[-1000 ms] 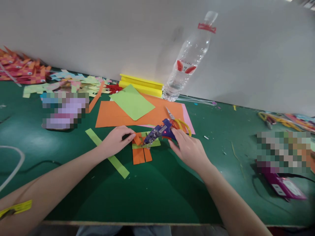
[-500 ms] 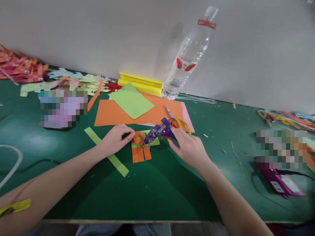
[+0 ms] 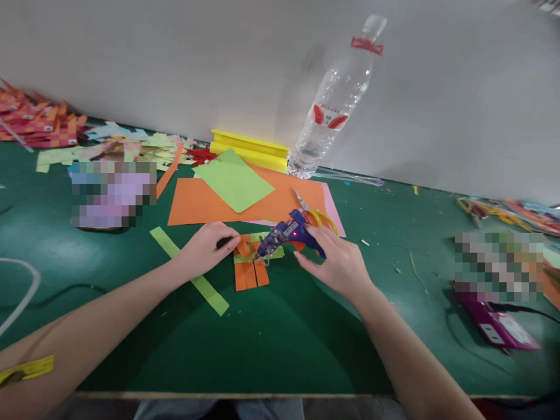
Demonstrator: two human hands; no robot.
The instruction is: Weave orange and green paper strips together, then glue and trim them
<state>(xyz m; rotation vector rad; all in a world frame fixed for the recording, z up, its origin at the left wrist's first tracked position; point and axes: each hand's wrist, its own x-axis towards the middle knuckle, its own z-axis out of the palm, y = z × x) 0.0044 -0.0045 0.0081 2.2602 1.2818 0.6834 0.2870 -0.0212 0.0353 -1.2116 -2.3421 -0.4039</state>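
A blue hot glue gun (image 3: 280,235) with a lit red light is gripped in my right hand (image 3: 339,256). Its nozzle points down and left at the woven orange and green paper strips (image 3: 250,275). My left hand (image 3: 210,248) pinches the lifted end of an orange paper strip (image 3: 243,248) at the upper left of that weave. Under my left wrist lies a loose green paper strip (image 3: 210,294), set diagonally on the table. Just behind the glue gun are scissors (image 3: 322,219) with yellow handles, partly hidden by it.
Behind my hands lie an orange sheet (image 3: 192,201) and a green sheet (image 3: 234,181). A water bottle (image 3: 328,111) leans on the wall. Paper scraps (image 3: 153,146) and folded red-orange pieces (image 3: 39,122) fill the back left. A purple power strip (image 3: 499,324) sits at the right.
My right hand and the glue gun have shifted very slightly, with the nozzle still at the weave. My left hand keeps its pinch in the same place.
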